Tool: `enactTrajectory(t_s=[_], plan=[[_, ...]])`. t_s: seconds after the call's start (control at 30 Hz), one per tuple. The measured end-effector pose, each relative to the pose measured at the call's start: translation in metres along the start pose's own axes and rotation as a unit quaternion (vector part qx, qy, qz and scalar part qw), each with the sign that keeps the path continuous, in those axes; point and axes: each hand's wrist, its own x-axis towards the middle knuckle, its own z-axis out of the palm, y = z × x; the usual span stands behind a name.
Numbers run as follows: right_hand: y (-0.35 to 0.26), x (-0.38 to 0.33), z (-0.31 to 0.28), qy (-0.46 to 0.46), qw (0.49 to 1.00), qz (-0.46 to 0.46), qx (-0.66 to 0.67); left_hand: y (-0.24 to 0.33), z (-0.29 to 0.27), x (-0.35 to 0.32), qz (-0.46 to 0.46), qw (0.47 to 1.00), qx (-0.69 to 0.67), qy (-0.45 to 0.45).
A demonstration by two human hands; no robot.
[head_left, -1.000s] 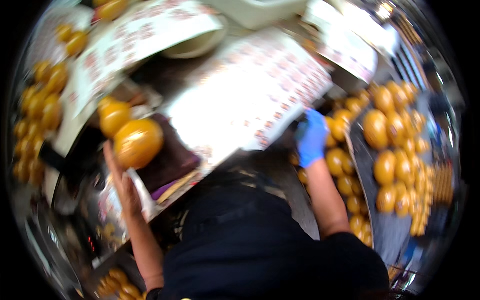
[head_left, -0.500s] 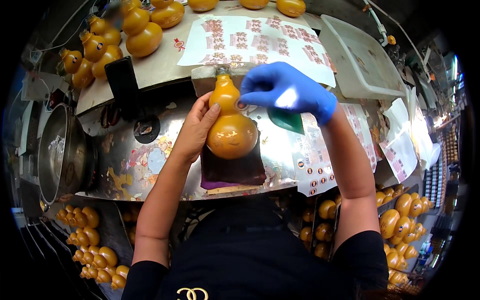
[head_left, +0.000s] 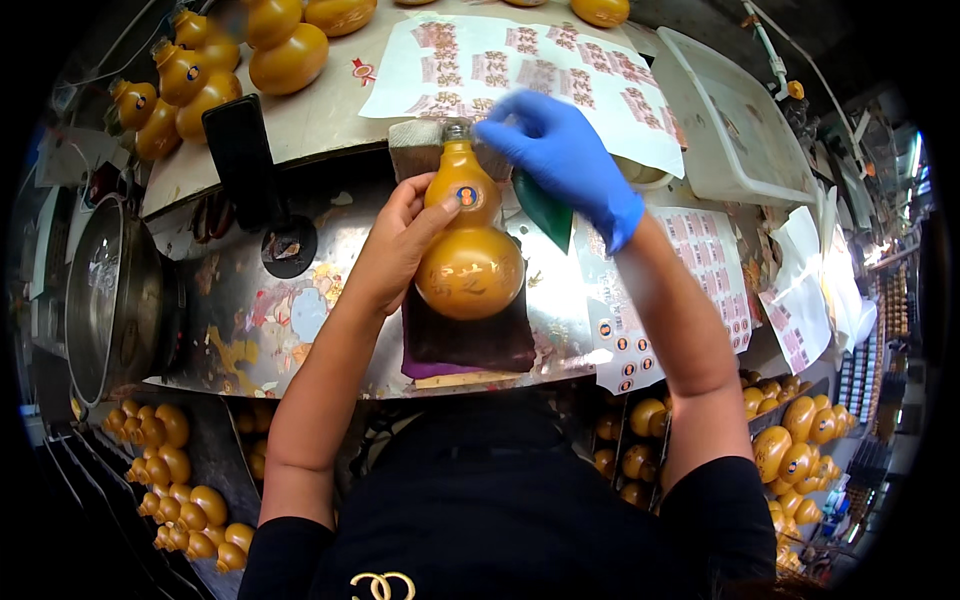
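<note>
Starting at the left edge, a round steel pot (head_left: pixel 105 290) sits beside the metal bench (head_left: pixel 250 310), and below it loose heaps of small orange gourd bottles (head_left: pixel 180 490) fill a bin. More orange gourd bottles (head_left: pixel 215 65) stand along the far left of the bench top, with a dark phone-like slab (head_left: pixel 240 145) leaning just in front of them. Further in, the bare left hand (head_left: pixel 395 250) has its fingers wrapped partway round the left side of a gourd-shaped orange bottle (head_left: pixel 470 255), thumb pressed near the narrow waist, holding it upright on a dark purple cloth pad (head_left: pixel 470 340) at the bench middle. A small round sticker (head_left: pixel 466 195) shows on the bottle's upper bulb. Just right of the bottle's neck, the right hand (head_left: pixel 565 160) in a blue glove is curled, fingertips pinched together close by the bottle's cap; whether anything sits between them cannot be told. A green piece (head_left: pixel 545 210) hangs beneath that palm. Behind lie white sticker sheets (head_left: pixel 600 90), then a white plastic tray (head_left: pixel 745 135), and further sheets (head_left: pixel 715 270) drape over the right edge above more bottles (head_left: pixel 800 450).
</note>
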Motion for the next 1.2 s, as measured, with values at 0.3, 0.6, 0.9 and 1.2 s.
enactTrajectory(t_s=[0.3,0.6,0.9,1.2], plan=[[0.041,-0.036,0.023,-0.045,0.986,0.125,0.097,0.002,0.001,-0.002,0.020,0.999,0.046,0.005],[0.043,-0.034,0.024,-0.053,0.981,0.132,0.135,0.001,0.000,0.000,0.007,1.000,0.013,0.003],[0.046,-0.031,0.022,-0.078,0.975,0.133,0.162,0.001,0.000,0.002,-0.004,1.000,0.012,0.000],[0.041,-0.032,0.023,-0.062,0.982,0.135,0.114,0.003,0.003,0.005,-0.004,0.999,0.038,0.009]])
